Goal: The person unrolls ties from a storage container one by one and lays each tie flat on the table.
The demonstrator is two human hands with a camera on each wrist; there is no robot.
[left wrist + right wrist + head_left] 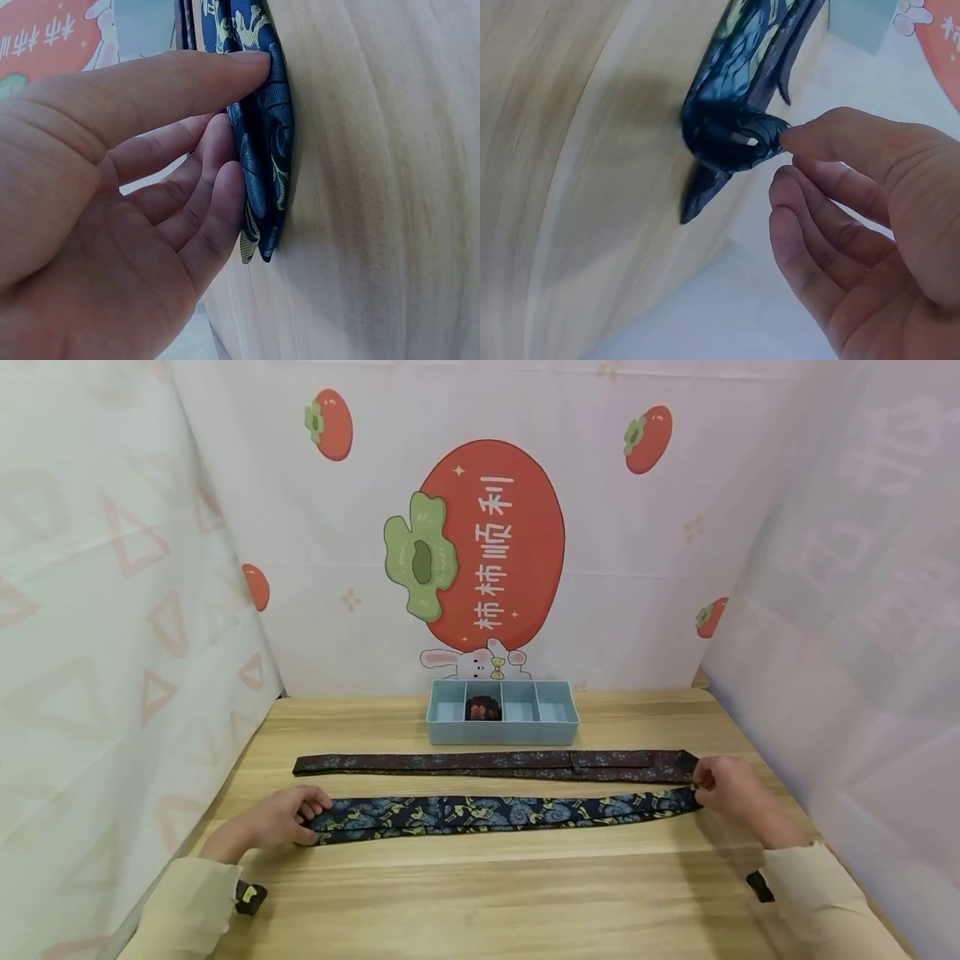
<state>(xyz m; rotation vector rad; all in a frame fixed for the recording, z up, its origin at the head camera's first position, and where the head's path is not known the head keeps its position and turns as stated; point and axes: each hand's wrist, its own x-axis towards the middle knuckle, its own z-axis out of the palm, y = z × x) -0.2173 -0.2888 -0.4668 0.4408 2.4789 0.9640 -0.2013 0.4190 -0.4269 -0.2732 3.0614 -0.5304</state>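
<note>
A navy necktie [487, 812] with blue and yellow figures lies stretched lengthwise across the table, folded along its length. At its left end my left hand [273, 818] holds the tie, thumb [225, 79] on one side and fingers against the other. My right hand [731, 789] pinches the right end between thumb and forefinger; in the right wrist view that end [739, 139] curls up into a small loop. Just behind lies a dark maroon necktie [450, 763] with small bluish flowers, roughly parallel, its right end close to my right hand.
Behind the ties stands a light blue box [502, 734] with several compartments. The second from the left contains a dark rolled item [483, 708] with red flowers. White printed cloth [622, 577] stands behind the wooden table [480, 893] and along both sides.
</note>
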